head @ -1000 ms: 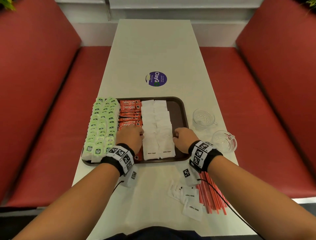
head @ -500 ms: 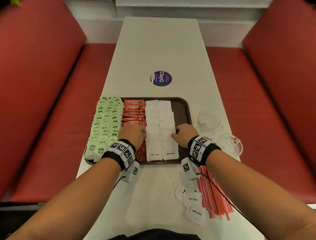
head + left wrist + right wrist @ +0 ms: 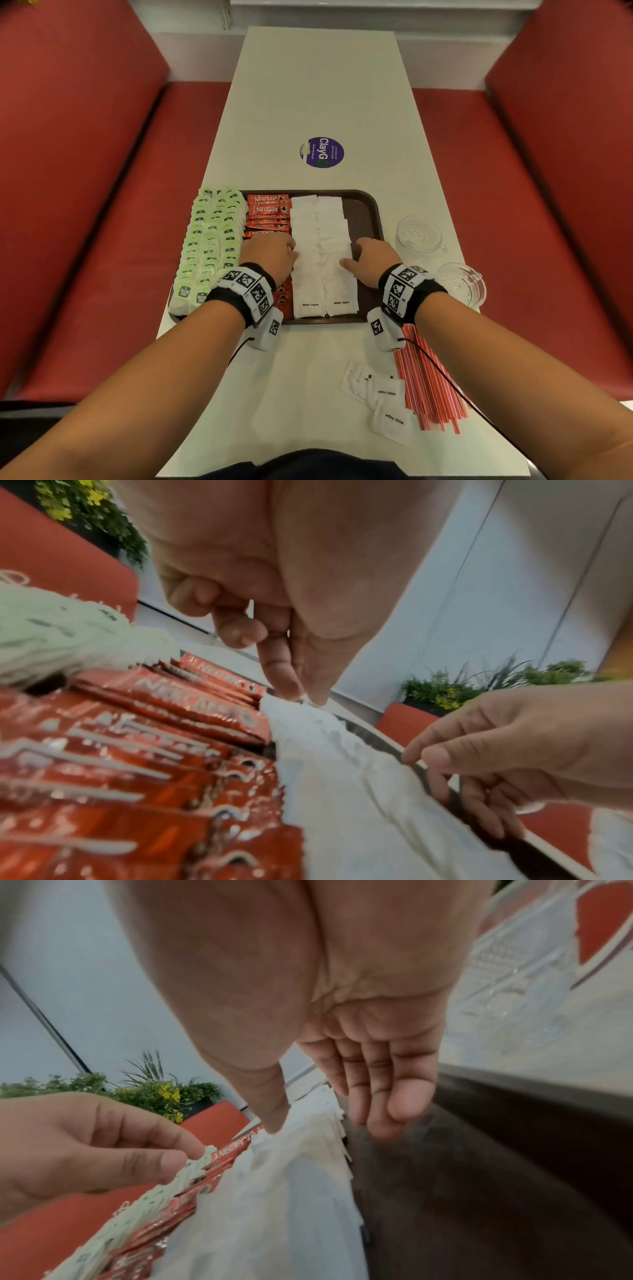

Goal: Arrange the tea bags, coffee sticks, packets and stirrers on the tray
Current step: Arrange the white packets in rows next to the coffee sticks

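Observation:
A dark brown tray (image 3: 368, 212) holds green tea bags (image 3: 209, 240) on the left, red coffee sticks (image 3: 269, 210) beside them, and two columns of white sugar packets (image 3: 320, 233). My left hand (image 3: 274, 253) has curled fingers. Its thumb and index tips (image 3: 291, 691) press the left edge of the packet columns. My right hand (image 3: 371, 258) has its thumb on the packets (image 3: 291, 1191) and straight fingers (image 3: 377, 1118) down along their right edge. A few loose sugar packets (image 3: 380, 394) and a bundle of red stirrers (image 3: 428, 380) lie on the table in front of the tray.
Two glass cups (image 3: 419, 236) (image 3: 462, 282) stand on the table right of the tray. A round purple sticker (image 3: 322, 152) lies beyond the tray. Red bench seats (image 3: 102, 240) run along both sides of the white table (image 3: 318, 85).
Both hands have slid a little farther away along the two sides of the white packet columns. The head view has shifted slightly.

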`<state>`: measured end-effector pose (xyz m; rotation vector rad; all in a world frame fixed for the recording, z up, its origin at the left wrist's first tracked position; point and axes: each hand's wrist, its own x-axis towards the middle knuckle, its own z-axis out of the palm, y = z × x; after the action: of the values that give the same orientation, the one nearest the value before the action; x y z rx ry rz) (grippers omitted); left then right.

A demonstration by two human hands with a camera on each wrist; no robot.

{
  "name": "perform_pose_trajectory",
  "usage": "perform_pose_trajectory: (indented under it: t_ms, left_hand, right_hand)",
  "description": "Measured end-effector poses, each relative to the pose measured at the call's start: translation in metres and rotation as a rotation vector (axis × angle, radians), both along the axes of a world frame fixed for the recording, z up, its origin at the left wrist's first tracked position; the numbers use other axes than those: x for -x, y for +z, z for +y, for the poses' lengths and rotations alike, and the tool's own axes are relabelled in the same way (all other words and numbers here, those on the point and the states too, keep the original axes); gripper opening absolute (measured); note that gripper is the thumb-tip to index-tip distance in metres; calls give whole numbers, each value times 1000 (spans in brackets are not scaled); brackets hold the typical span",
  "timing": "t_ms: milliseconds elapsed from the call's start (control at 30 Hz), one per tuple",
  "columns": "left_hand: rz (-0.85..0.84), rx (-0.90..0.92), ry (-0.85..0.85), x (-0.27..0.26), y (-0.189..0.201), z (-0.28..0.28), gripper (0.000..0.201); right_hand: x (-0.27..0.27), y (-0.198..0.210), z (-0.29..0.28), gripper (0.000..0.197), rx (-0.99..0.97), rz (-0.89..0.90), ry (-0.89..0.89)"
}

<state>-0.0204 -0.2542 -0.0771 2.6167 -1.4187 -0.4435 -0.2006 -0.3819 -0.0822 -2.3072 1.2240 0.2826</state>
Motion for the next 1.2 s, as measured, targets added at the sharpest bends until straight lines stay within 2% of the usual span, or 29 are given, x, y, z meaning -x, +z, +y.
perform_pose_trajectory:
  t_ms: [67, 133, 333, 467, 600, 933, 1067, 1200]
  left_hand:
    - [47, 72, -62, 11, 8, 10, 26]
    - [99, 76, -177, 31, 17, 21, 25]
    - [142, -97, -629, 100, 14, 39, 29]
    - [123, -176, -798, 131, 1, 46, 43]
    - [98, -198, -816, 144, -9, 51, 49]
    - [119, -190, -770, 148, -8, 56, 37]
    - [223, -146, -704, 145, -4, 56, 26]
    - [389, -59, -560, 135, 3, 55, 16]
  right_hand:
    - [14, 9, 7, 59, -2, -21, 16]
    - [31, 19, 17, 54, -6, -40, 34]
    - [88, 34, 55, 38, -110, 32, 165]
    - [115, 26, 80, 40, -117, 142, 215]
    - [131, 15, 99, 41, -104, 184, 239]
    - [131, 6, 113, 24, -98, 156, 277]
    - [129, 11, 110, 7, -80, 121, 271]
    - [131, 11, 105, 14, -42, 59, 234]
